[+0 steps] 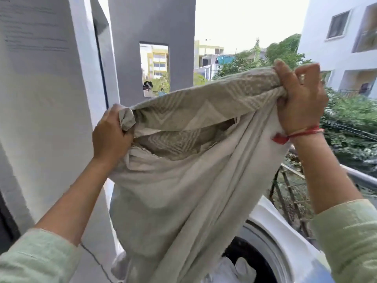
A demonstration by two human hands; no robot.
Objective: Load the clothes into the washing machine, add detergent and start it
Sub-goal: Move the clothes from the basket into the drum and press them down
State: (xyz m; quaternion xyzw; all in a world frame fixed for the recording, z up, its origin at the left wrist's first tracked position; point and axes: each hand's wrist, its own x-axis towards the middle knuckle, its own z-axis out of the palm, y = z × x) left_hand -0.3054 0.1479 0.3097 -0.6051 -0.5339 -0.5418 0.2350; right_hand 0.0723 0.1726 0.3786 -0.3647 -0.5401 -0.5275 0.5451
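Outdoors, on what is looking like a balcony, the person is holding a large beige cloth [183, 180] up with both hands. The left grip [111, 135] is clenching a bunched corner of the cloth, fingers curled round the wad. The right grip [299, 97] is sitting higher and is clutching the gathered upper edge, thumb and fingers wrapped over the fabric. Between the two, the cloth's top band, woven with a pale zigzag pattern, is stretching in a rising line, and a gap below it is showing the patterned inner face. The plain lower part is hanging in long folds over the washing machine [271, 217], a white top-loader at the bottom right, and is covering much of its round opening; whether the hem is touching the drum [244, 252] I cannot tell. White clothes [234, 270] are lying inside the dark drum, just beside the hanging folds. A red thread [304, 131] is circling the right wrist, and pale green sleeves [346, 242] are ending partway up both forearms. A white pillar [40, 99] is standing at the left with a grey wall [153, 21] behind it, and a metal railing [359, 177] is running at the right, with trees [285, 54] and buildings [336, 48] beyond.
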